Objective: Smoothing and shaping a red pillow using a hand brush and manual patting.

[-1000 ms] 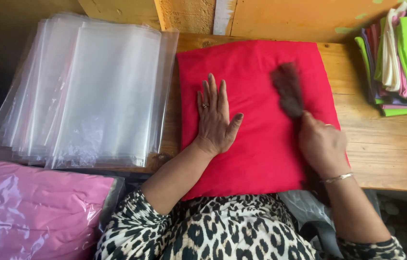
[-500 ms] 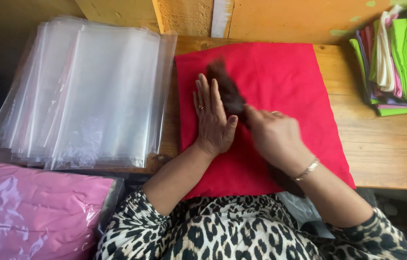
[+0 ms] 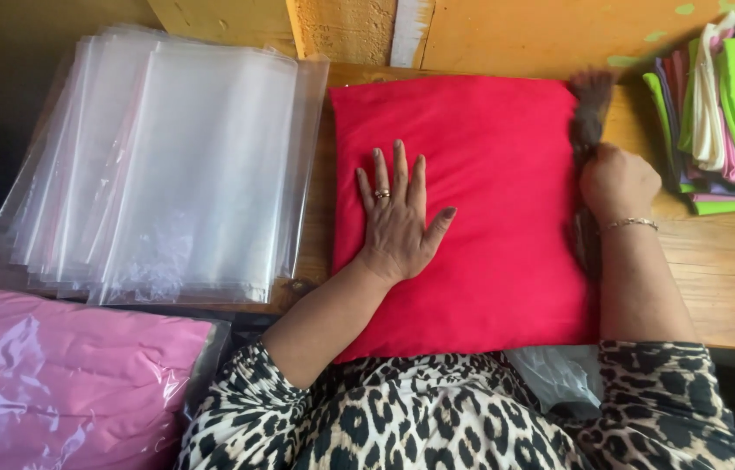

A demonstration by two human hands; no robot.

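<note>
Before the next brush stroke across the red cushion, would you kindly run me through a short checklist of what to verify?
1. Left hand flat on the red cushion, pinning it: ok.
2. Right hand closed on the dark brush: ok.
3. Brush bristles at the cushion's far right corner, clear of the folded cloth stack: ok.
4. Cushion fully on the wooden table: not ok, its near edge overhangs toward the lap.
5. Clear plastic bags apart from the cushion: ok, only their right edge comes close.
6. Cushion surface free of lint: cannot tell.
</note>
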